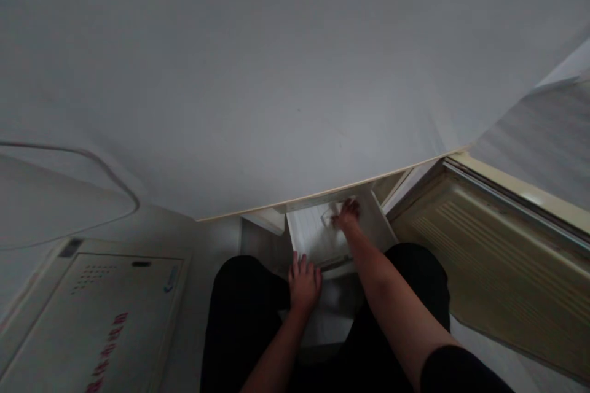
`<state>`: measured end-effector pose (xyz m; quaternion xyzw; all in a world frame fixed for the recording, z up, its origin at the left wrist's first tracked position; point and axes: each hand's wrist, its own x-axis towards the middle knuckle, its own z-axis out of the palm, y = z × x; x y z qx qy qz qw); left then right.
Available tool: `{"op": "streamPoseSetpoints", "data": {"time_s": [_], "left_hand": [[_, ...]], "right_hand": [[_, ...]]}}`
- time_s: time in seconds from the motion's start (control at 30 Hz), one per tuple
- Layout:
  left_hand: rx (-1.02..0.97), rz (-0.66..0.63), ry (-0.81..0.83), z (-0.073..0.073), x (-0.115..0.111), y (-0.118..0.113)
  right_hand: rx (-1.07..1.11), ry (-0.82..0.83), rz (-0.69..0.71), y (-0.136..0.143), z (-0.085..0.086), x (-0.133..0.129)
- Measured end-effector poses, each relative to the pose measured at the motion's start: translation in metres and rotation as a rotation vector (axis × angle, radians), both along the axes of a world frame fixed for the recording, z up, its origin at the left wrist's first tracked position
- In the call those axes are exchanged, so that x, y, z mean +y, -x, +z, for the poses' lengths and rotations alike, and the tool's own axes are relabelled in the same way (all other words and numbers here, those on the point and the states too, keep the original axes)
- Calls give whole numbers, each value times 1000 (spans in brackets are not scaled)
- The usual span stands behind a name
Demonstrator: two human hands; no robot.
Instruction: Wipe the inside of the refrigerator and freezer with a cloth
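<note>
A pulled-out white drawer [308,231] sits under the tabletop, between my knees. Inside it, my right hand [349,215] is closed, fingers bent, over a thin whitish piece that looks like a cloth [330,215], pressed against the drawer's bottom. The far side of this piece is partly covered by my fingers. My left hand [305,282] rests on the front left corner of the drawer, its fingers stretched and apart over the edge.
The large white tabletop [286,86] overhangs the drawer. To the right a yellowish ribbed panel [498,270] stands at an angle. At the lower left is a metal box [124,295] with red lettering, and a pale cable [110,175] loops above it.
</note>
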<state>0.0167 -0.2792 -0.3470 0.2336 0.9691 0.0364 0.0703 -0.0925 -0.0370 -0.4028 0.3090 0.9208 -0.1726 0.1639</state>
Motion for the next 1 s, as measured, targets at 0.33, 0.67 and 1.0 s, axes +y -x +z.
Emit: {"op": "streamPoseSetpoints", "data": {"time_s": [0.33, 0.67, 1.0], "left_hand": [[-59, -97, -105, -1, -7, 2], [-211, -306, -84, 4, -10, 9], [-151, -275, -87, 6, -11, 8]], "right_hand": [[78, 292, 639, -16, 9, -115], [-151, 9, 224, -60, 24, -26], [-348, 181, 358, -71, 40, -39]]}}
